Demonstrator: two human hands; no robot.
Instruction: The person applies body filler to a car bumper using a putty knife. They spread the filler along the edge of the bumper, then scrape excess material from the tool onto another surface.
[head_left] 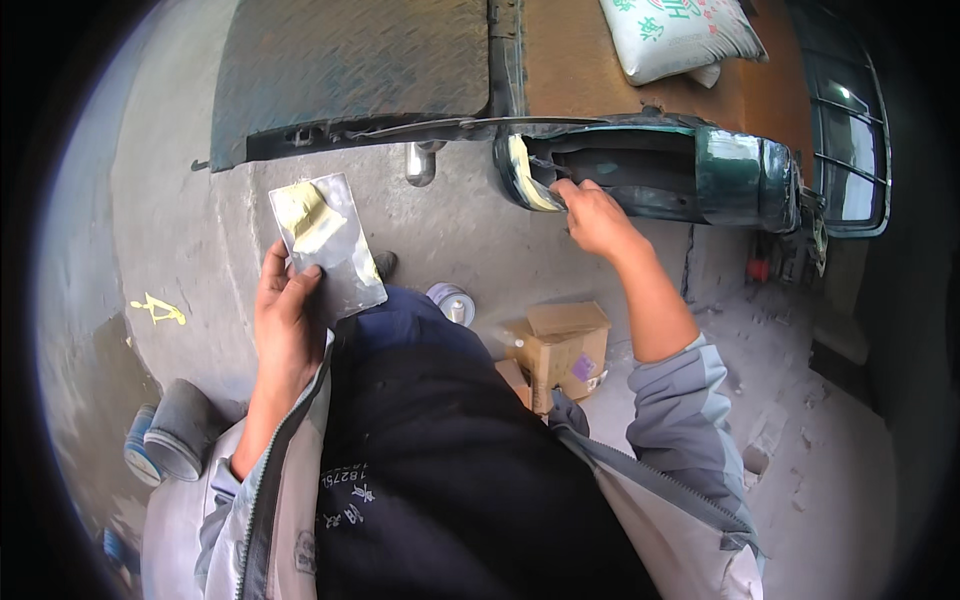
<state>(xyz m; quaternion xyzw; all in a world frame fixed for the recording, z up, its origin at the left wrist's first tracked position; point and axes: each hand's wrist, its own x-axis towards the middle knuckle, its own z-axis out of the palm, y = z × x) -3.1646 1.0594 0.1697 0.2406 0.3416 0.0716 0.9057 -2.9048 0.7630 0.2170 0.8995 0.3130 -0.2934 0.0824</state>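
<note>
My left hand (285, 310) grips a flat, pale mixing board (352, 255) by its near left edge, thumb on top. A lump of yellow putty (303, 214) sits on the board's far end. On the right, my right hand (597, 217) is closed at the near edge of a dark green vehicle body panel (742, 165), beside a long opening in it. Its fingers pinch what looks like a thin putty scraper (547, 172), mostly hidden. A curved strip of yellow putty (524, 175) coats the panel's left end, just left of these fingers.
Beyond the panel lies a rusty truck bed (580, 75) bearing a white printed sack (680, 38). A cardboard box (565, 350) and a round tin (450, 303) stand on the floor near my legs. Grey buckets (180, 430) are at the lower left.
</note>
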